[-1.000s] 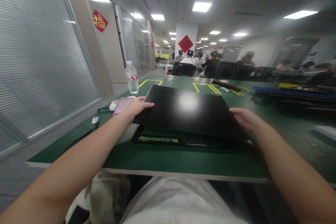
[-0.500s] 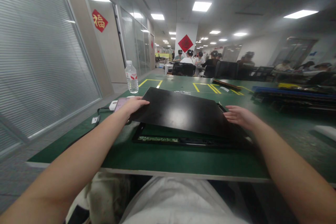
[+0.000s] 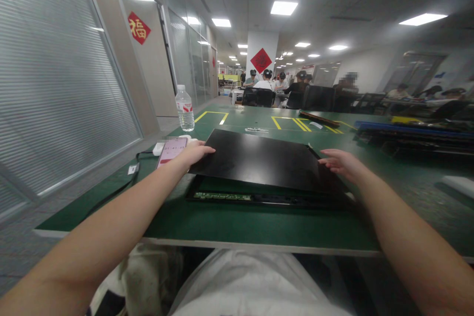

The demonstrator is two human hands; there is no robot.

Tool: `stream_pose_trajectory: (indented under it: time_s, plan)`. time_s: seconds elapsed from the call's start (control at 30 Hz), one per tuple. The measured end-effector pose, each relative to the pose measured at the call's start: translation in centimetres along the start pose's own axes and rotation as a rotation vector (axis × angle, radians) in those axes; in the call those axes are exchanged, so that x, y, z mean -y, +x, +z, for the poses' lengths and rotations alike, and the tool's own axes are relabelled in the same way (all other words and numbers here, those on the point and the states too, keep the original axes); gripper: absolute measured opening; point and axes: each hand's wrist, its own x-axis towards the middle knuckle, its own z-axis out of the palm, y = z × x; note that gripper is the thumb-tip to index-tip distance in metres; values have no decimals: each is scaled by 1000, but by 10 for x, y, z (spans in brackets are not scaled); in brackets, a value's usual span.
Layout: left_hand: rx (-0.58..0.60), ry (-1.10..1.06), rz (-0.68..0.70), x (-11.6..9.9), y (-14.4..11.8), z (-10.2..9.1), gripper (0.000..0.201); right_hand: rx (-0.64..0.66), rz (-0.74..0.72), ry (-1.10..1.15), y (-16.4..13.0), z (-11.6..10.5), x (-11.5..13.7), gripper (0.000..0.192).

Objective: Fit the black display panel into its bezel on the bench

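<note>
A thin glossy black screen panel (image 3: 259,160) is held tilted above the table, its left side raised. My left hand (image 3: 198,152) grips the panel's left edge, thumb on top and fingers partly hidden beneath. At the panel's right edge is my right hand (image 3: 342,164), fingers stretched out and apart; whether they touch the edge I cannot tell. Under the panel lies a black frame (image 3: 296,202), mostly covered. Along the frame's near side shows a strip of green circuit board (image 3: 222,196).
On the green table (image 3: 259,229), a phone (image 3: 172,150) and white charger (image 3: 158,148) with a black cable lie left. Behind them stands a water bottle (image 3: 184,108). Dark panels are stacked (image 3: 414,140) at right. A long dark strip (image 3: 318,118) lies at the back. Several people sit farther off.
The panel's left and far sides have come down towards the frame, and my left hand has moved slightly right and down with it. More of the phone now shows.
</note>
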Motion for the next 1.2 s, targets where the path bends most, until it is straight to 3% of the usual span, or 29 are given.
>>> stream_pose_trajectory:
  time_s: [0.4,0.77,1.2]
  plan:
    - [116,-120,-60,5,-5,6,29,-93,12,-89,-2,-1,1,18]
    - [66,-102,-65,4,-6,5,30,-99,-19,-95,0,-2,0,18]
    - [105,-137,-27,11,1,5,35,-107,-22,-97,0,-2,-1,18]
